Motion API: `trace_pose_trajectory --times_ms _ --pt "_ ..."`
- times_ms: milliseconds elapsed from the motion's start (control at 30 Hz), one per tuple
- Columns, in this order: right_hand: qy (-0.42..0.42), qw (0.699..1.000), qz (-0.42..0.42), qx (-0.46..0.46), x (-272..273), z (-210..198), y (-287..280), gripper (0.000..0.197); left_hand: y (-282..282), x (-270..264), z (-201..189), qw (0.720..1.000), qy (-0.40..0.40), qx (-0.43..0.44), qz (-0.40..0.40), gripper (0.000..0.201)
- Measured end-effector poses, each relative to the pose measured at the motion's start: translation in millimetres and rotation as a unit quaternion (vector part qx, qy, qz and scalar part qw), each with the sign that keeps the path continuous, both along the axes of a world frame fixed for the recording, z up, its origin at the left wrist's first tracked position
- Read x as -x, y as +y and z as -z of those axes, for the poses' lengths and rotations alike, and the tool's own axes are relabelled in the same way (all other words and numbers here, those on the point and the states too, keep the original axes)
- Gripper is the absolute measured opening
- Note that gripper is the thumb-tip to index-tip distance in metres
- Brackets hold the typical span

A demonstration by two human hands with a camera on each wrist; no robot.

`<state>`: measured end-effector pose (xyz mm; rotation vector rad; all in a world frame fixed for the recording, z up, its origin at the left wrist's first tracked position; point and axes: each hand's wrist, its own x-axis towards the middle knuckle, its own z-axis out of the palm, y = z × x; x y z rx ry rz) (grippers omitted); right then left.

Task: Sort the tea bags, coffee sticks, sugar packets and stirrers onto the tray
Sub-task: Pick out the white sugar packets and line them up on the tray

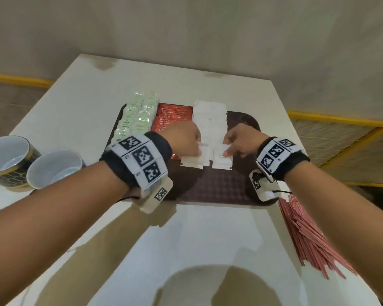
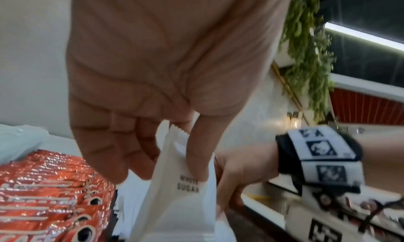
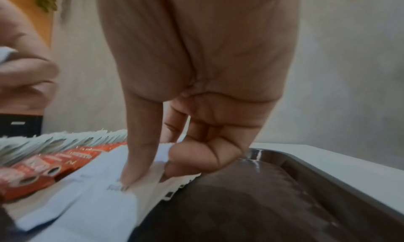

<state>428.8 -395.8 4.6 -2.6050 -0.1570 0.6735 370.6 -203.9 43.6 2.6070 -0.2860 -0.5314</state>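
Observation:
A dark brown tray (image 1: pixel 219 186) holds green tea bags (image 1: pixel 137 118) at its left, red coffee sticks (image 1: pixel 170 118) beside them, then a column of white sugar packets (image 1: pixel 209 120). My left hand (image 1: pixel 196 151) pinches a white sugar packet (image 2: pixel 186 199) between thumb and fingers at the near end of that column, beside the coffee sticks (image 2: pixel 50 194). My right hand (image 1: pixel 227 152) pinches the edge of another sugar packet (image 1: pixel 222 161) lying on the tray; the thumb (image 3: pixel 133 168) presses on it. Red stirrers (image 1: pixel 307 235) lie in a pile on the table at the right.
Two cups (image 1: pixel 53 166) stand on the white table (image 1: pixel 197 228) at the left, close to my left forearm. The tray's right part (image 3: pixel 306 168) is bare. A wall stands behind the table, and yellow-framed panels flank it.

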Motion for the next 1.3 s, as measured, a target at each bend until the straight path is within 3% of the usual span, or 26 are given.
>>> trace_pose_trajectory --times_ms 167,533,700,833,1033,1133,1200,1267,1300 --pt "-0.035 0.999 0.010 0.025 -1.5 8.8 6.1 0.022 -27.0 -27.2 22.4 0.992 0.006 -0.119 0.046 0.033" --pt "-0.054 0.997 0.060 0.019 1.4 17.5 3.1 0.041 -42.1 -28.4 42.2 0.983 -0.030 -0.177 0.033 0.051" --pt "-0.035 0.995 0.092 0.013 3.0 20.9 1.1 0.036 -39.8 -23.4 48.2 0.980 -0.055 -0.187 0.044 0.063" --pt "-0.051 0.985 0.164 -0.031 -3.1 23.0 -4.0 0.042 -39.2 -20.2 46.2 0.972 -0.071 -0.218 0.051 0.080" --pt "-0.030 0.986 0.153 -0.060 -9.4 29.3 3.4 0.005 -36.4 -20.4 48.4 0.981 -0.050 -0.173 0.067 0.074" --pt "-0.037 0.988 0.144 -0.049 -11.2 28.0 3.2 0.025 -35.7 -20.8 47.8 0.985 -0.048 -0.156 0.064 0.073" --pt "-0.034 0.990 0.125 -0.046 -8.4 19.8 -3.9 0.025 -34.0 -20.6 47.5 0.988 -0.052 -0.137 0.053 0.072" --pt "-0.037 0.984 0.142 -0.105 0.3 6.1 -18.5 0.017 -31.7 -18.0 45.4 0.989 -0.069 -0.119 0.045 0.068" --pt "-0.038 0.970 0.171 -0.166 7.6 -2.2 -27.8 0.022 -30.8 -15.2 43.1 0.989 -0.081 -0.112 0.044 0.064"
